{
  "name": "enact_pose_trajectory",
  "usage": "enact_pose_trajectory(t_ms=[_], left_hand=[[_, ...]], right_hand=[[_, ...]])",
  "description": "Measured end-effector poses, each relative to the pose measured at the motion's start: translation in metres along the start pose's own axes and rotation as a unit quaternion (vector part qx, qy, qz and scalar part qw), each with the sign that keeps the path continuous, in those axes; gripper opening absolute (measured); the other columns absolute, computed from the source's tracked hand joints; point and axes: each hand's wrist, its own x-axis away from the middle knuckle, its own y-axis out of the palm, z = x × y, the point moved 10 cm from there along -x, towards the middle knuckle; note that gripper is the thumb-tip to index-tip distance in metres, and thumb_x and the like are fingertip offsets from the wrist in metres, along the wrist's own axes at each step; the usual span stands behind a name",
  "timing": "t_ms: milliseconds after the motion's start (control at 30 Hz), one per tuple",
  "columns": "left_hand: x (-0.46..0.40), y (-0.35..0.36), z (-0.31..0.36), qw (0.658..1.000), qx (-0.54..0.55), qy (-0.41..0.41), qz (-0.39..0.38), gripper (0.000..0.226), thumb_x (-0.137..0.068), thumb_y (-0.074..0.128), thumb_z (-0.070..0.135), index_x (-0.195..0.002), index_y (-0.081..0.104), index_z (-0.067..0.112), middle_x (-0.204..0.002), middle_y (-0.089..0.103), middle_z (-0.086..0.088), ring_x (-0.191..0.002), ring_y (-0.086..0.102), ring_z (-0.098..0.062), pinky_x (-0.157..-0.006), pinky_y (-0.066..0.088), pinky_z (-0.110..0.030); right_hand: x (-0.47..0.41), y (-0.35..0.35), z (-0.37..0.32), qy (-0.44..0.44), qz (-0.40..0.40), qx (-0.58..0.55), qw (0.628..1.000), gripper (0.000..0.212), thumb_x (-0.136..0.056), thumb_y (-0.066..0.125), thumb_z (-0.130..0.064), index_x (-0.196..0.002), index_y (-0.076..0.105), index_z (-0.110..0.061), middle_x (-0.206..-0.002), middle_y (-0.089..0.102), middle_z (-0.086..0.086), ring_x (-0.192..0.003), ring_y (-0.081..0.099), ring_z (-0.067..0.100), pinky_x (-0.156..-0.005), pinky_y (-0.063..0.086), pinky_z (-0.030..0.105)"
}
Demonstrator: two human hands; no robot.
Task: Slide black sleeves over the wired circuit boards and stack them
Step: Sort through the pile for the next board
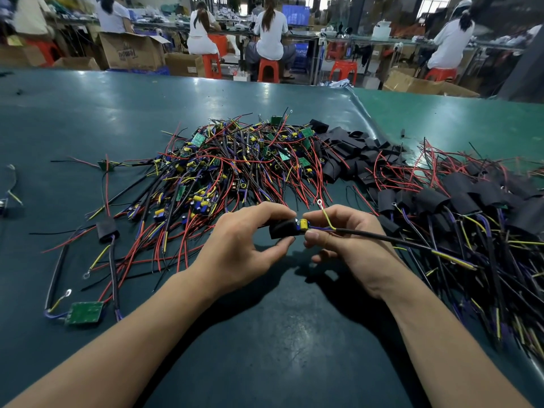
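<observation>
Midway through, by the look of it: left hand (247, 245) pinches a black sleeve (282, 228) between thumb and fingers, right hand (347, 240) grips the wired circuit board (303, 225) by its cable end, fingers curled round the black lead (382, 238). Both held just above the green table (88, 119), near centre front. Sleeve covers most of the board; a yellow capacitor and a bit of blue are visible at the sleeve mouth, so I judge this one almost seated, not finished. Done so far: a big heap of sleeved units (471, 201) to the right, wires trailing toward the person. Left to do: large pile of bare boards (235, 160) straight ahead, tangled red, black and yellow wires, plus a stock of empty sleeves (353, 151) just beside it. One sleeved unit (107, 229) and one bare green board (84, 313) lie apart on the left. Bare pile looks about as large as the finished heap, so roughly half remains; exact count cannot be told.
</observation>
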Motion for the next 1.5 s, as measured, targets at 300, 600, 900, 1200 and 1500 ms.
enact_pose_trajectory(t_ms=[300,600,900,1200,1500], left_hand=[[0.002,-0.002,0.007,1.000,0.005,0.021,0.015,0.039,-0.076,0.084,0.016,-0.111,0.068,0.006,-0.104,0.073,0.002,-0.099,0.069,-0.007,-0.085,0.057,-0.036],[0.004,-0.021,-0.007,0.981,-0.118,-0.102,0.112,0.035,-0.090,0.062,0.042,-0.112,0.064,0.015,-0.072,0.055,0.011,-0.059,0.051,-0.007,-0.060,0.048,-0.032],[0.018,0.001,-0.041,0.962,0.032,-0.255,0.093,0.011,-0.090,0.066,0.035,-0.095,0.073,0.027,-0.070,0.070,0.009,-0.064,0.066,-0.006,-0.064,0.055,-0.029],[0.023,0.019,-0.057,0.899,0.257,-0.337,0.107,0.010,-0.093,0.064,0.011,-0.103,0.066,0.013,-0.081,0.076,-0.002,-0.077,0.074,-0.012,-0.069,0.061,-0.028],[0.022,0.035,-0.052,0.881,0.318,-0.345,0.059,0.022,-0.092,0.064,0.011,-0.113,0.066,0.006,-0.093,0.074,-0.010,-0.087,0.074,-0.021,-0.075,0.060,-0.032]], right_hand=[[0.002,0.009,0.002,0.016,-0.032,-0.041,0.999,0.023,-0.067,0.076,-0.006,-0.091,0.075,-0.006,-0.081,0.074,0.013,-0.068,0.070,0.018,-0.059,0.057,0.023],[-0.001,-0.009,-0.012,-0.067,0.070,-0.045,0.994,0.020,-0.082,0.068,0.007,-0.099,0.069,-0.003,-0.079,0.074,0.004,-0.066,0.069,0.015,-0.061,0.059,0.028],[-0.001,-0.003,-0.007,-0.062,0.084,0.030,0.994,0.024,-0.081,0.072,0.008,-0.096,0.069,-0.010,-0.078,0.073,0.002,-0.069,0.070,0.015,-0.059,0.057,0.026],[0.006,0.002,-0.021,-0.154,0.089,0.162,0.970,0.030,-0.079,0.080,-0.004,-0.091,0.071,-0.030,-0.087,0.075,-0.005,-0.083,0.071,0.012,-0.067,0.060,0.028],[0.006,0.003,-0.023,-0.178,0.088,0.204,0.959,0.030,-0.082,0.074,0.000,-0.097,0.072,-0.026,-0.098,0.073,-0.008,-0.092,0.072,0.012,-0.086,0.059,0.041]])
